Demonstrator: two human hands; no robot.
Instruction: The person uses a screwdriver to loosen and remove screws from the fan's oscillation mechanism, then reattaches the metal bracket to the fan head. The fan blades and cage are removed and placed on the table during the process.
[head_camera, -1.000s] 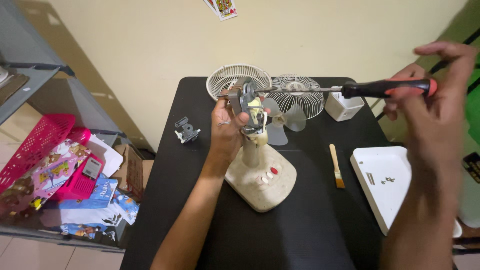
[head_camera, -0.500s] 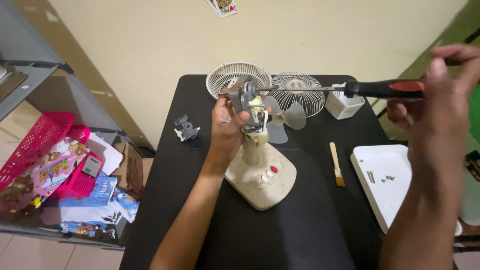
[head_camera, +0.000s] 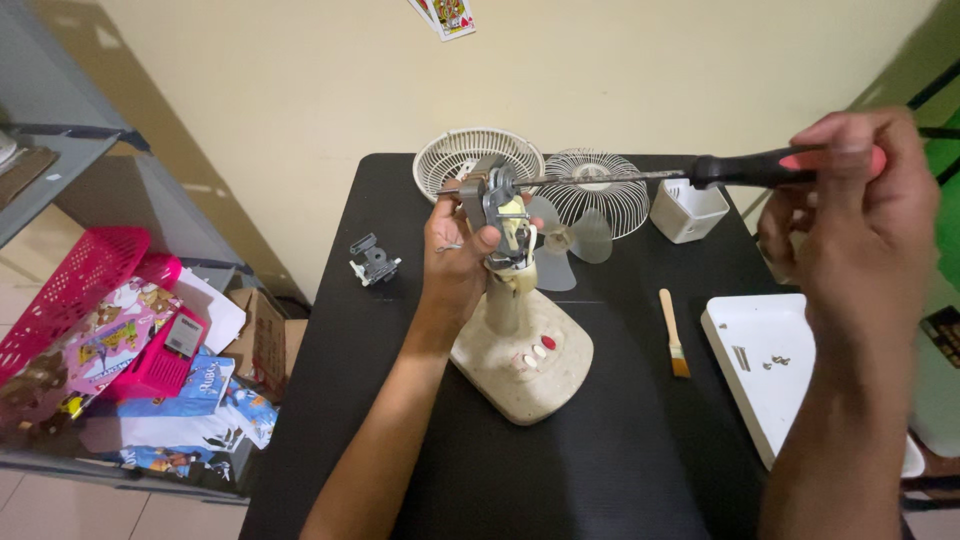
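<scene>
A cream fan stand (head_camera: 525, 365) with red and white buttons rests on the black table (head_camera: 620, 450). Its bare grey motor (head_camera: 492, 195) sits at the top of the neck. My left hand (head_camera: 455, 250) grips that motor from the left side. My right hand (head_camera: 860, 205) holds a long screwdriver (head_camera: 700, 172) by its black and red handle, raised at the right. The metal shaft runs level to the left and its tip meets the motor.
Two round fan grilles (head_camera: 478, 160) (head_camera: 600, 190) and a grey blade (head_camera: 570, 245) lie behind the stand. A white box (head_camera: 688, 210), a small brush (head_camera: 672, 332), a white tray (head_camera: 770, 370) with screws and a small grey part (head_camera: 373, 260) lie around. Left stands a shelf with a pink basket (head_camera: 85, 290).
My right hand with the screwdriver has shifted slightly and turned on the handle. My left hand stays on the motor.
</scene>
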